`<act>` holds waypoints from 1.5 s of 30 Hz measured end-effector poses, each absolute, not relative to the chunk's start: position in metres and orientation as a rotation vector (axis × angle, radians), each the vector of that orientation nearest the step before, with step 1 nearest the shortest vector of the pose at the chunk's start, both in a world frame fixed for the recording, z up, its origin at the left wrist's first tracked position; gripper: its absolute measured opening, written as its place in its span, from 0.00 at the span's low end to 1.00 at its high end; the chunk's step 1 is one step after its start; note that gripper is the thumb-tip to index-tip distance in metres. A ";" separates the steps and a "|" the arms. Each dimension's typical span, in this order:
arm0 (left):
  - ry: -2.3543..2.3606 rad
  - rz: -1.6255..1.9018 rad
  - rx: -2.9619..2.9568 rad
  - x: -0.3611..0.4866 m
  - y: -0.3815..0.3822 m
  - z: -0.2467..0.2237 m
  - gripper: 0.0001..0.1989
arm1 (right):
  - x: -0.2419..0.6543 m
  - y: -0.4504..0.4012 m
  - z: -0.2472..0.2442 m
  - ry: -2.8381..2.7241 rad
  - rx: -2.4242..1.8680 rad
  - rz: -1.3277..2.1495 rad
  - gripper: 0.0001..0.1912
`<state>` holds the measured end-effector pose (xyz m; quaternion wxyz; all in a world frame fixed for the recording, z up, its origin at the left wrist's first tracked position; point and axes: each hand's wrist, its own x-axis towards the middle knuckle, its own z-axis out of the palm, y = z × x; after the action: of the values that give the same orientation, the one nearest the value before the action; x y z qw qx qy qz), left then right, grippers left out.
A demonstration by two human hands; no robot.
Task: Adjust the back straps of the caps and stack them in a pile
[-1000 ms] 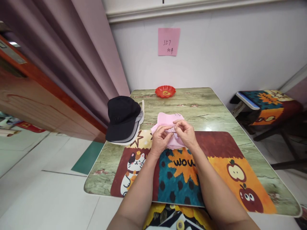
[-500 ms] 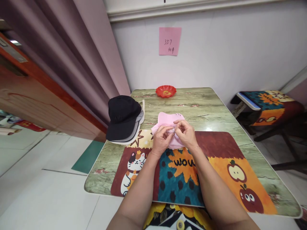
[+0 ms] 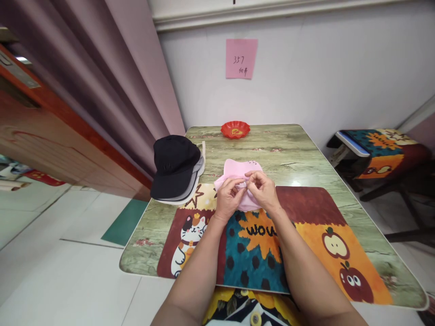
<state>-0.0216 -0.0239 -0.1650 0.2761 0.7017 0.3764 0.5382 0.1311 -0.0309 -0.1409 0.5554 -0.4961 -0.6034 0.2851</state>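
A pink cap (image 3: 239, 167) lies in front of me on the patterned mat, its brim pointing away and small dark marks near the brim's right edge. My left hand (image 3: 229, 198) is closed in a pinch at the cap's back strap. Close beside it, my right hand (image 3: 262, 189) pinches the same strap from the right. Between the fingertips shows a small silvery piece, like a buckle (image 3: 244, 184); its details are too small to make out. Both hands cover much of the cap's crown.
To the left, a black cap (image 3: 175, 165) tops a stack of lighter caps. A red scalloped dish (image 3: 235, 130) sits at the far side of the table (image 3: 278, 149). The mat (image 3: 306, 201) spreads beneath my forearms. At right stands a stool (image 3: 384, 149) with a printed cover.
Almost nothing differs. My fingers stay on the strap, and the right hand's fingertips have shifted very slightly to the left.
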 end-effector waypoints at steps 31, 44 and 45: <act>1.026 1.492 1.893 -0.022 -0.022 -0.170 0.10 | 0.135 -0.026 -0.153 -1.359 -1.035 0.986 0.06; 1.087 1.495 2.171 -0.022 -0.026 -0.166 0.08 | 0.130 -0.028 -0.150 -1.454 -1.262 0.648 0.02; 1.097 1.499 2.185 -0.022 -0.026 -0.165 0.09 | 0.130 -0.029 -0.149 -1.455 -1.259 0.645 0.02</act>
<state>-0.0220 -0.0262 -0.1651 0.1367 0.7547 0.3790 0.5178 0.1300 -0.0287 -0.1492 0.5278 -0.5268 -0.6091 0.2701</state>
